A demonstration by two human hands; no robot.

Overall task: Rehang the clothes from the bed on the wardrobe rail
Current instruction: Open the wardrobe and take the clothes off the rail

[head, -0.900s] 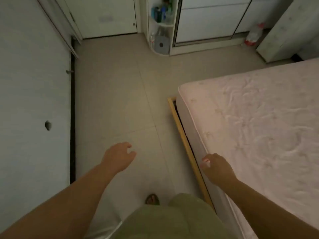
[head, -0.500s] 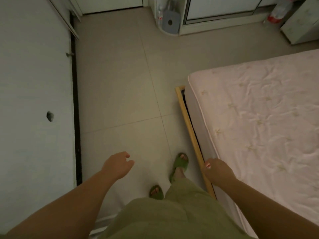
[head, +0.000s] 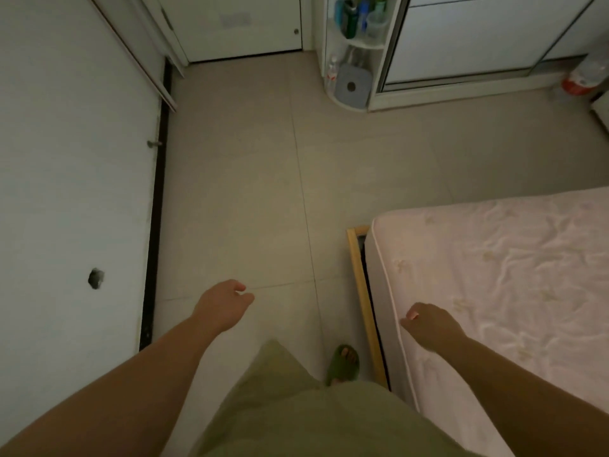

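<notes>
The bed (head: 514, 268) with a pale pink mattress on a wooden frame fills the right side; no clothes show on the part I see. A white wardrobe (head: 468, 37) with sliding doors stands at the far wall; its rail is hidden. My left hand (head: 222, 306) hangs over the tiled floor with its fingers loosely curled and nothing in it. My right hand (head: 430, 326) hovers at the mattress's near edge, fingers loose, also with nothing in it.
A white door panel (head: 66, 192) runs along the left, with a dark gap beside it. A corner shelf (head: 354, 54) with bottles stands beside the wardrobe. A red-labelled bottle (head: 583, 77) lies at the far right. My green slipper (head: 344, 364) is on the floor.
The view has tilted up, so the bed sits lower right and more of the far wall shows. My feet have shifted in a step. Both hands stay empty.
</notes>
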